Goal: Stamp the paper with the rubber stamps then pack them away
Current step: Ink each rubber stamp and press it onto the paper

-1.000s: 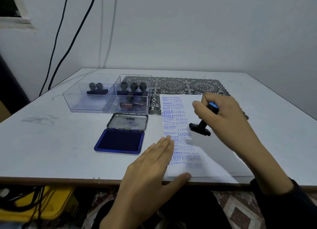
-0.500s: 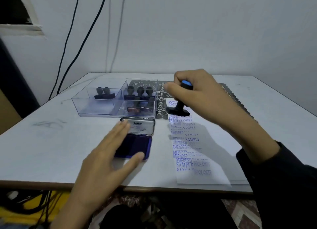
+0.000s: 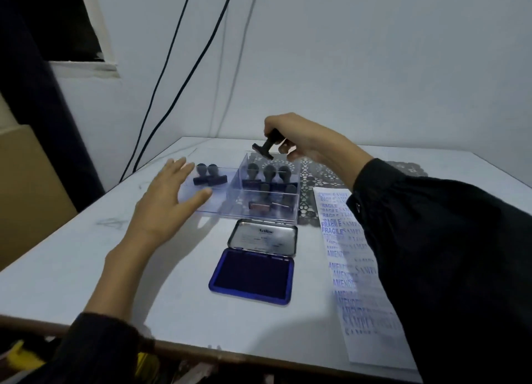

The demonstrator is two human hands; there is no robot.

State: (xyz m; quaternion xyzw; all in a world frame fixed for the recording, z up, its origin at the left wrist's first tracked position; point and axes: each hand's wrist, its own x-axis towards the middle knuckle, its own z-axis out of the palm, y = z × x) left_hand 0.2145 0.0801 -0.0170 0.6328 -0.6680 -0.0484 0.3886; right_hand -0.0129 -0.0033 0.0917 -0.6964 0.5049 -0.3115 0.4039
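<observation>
The stamp is hanging tilted in the air over the back of the box, above its right compartment, not yet touching anything inside. The right hand is gripping it by the handle, fingers curled round the top. The box is already holding other stamps in both compartments, so packing is looking well under way, with this one seemingly next to go in. The left hand is reaching at the box's left compartment with fingers straight and spread, holding nothing (whether it is actually touching the wall, I cannot tell). The paper, lying to the right and partly hidden by a sleeve, is carrying columns of blue prints down most of its visible length, so stamping is looking finished or nearly so. The pad is lying open on the table in front of the box; closing it is probably remaining once the stamp is set down.
</observation>
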